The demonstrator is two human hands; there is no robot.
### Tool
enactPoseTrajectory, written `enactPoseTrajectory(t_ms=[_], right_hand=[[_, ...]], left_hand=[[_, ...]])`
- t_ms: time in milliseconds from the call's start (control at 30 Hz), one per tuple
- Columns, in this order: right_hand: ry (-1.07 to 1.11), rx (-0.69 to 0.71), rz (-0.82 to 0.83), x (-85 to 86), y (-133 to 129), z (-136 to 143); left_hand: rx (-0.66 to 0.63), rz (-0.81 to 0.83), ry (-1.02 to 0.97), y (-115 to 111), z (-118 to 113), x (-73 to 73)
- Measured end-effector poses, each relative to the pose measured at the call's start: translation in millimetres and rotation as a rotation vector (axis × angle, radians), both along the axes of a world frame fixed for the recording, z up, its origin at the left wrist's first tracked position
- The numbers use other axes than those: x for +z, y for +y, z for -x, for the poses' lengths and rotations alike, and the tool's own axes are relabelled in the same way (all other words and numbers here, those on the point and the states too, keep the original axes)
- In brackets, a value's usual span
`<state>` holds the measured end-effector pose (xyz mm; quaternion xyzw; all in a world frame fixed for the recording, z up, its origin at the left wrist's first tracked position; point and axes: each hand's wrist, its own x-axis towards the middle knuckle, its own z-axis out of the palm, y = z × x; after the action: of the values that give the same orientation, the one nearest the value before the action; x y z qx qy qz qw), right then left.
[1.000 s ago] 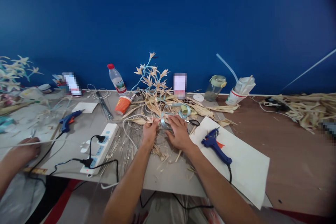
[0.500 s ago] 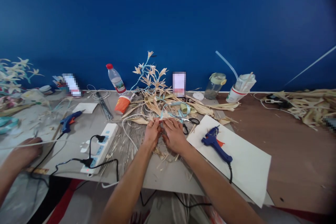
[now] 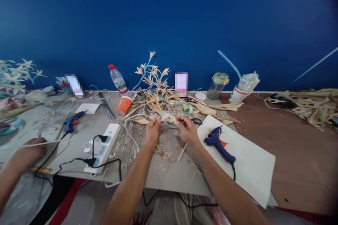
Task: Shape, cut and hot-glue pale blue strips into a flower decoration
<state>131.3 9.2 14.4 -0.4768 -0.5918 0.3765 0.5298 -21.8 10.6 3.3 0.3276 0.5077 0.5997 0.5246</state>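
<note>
My left hand (image 3: 153,130) is closed in a pinch near the middle of the table, at the front of a pile of dried husk strips (image 3: 158,103). What its fingertips grip is too small to make out. To its right, my right hand (image 3: 188,129) has its fingers curled together beside a pale husk piece (image 3: 171,119); whether it grips that piece is unclear. Light blue tape (image 3: 190,108) lies among the husks behind the hands. Black-handled scissors (image 3: 196,121) sit just beyond my right hand, partly hidden.
A blue glue gun (image 3: 219,144) lies on a white board (image 3: 248,161) at right. At left are a power strip (image 3: 105,147), another glue gun (image 3: 72,121) and another person's hand (image 3: 33,151). Behind stand an orange cup (image 3: 124,105), a bottle (image 3: 118,80) and husk flowers (image 3: 151,74).
My right hand has moved right, away from my left hand, opening a gap between them. My left hand has stayed nearly in place.
</note>
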Motion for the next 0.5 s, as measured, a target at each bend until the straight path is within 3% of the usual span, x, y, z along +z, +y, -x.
enactPoseTrajectory(t_ms=[100, 167, 267, 500], right_hand=[[0.316, 0.025, 0.296, -3.0, 6.0, 0.1], [0.439, 0.081, 0.396, -3.3, 6.0, 1.9], [0.539, 0.126, 0.492, -3.1, 4.2, 3.3], [0.745, 0.079, 0.576, -3.4, 5.1, 2.8]], left_hand=[[-0.069, -0.033, 0.158, -1.4, -3.3, -2.2], [-0.134, -0.038, 0.235, -3.0, -6.4, -3.4], [-0.199, -0.053, 0.279, -4.8, -9.2, -5.3], [-0.17, -0.076, 0.239, -5.7, -9.6, -0.3]])
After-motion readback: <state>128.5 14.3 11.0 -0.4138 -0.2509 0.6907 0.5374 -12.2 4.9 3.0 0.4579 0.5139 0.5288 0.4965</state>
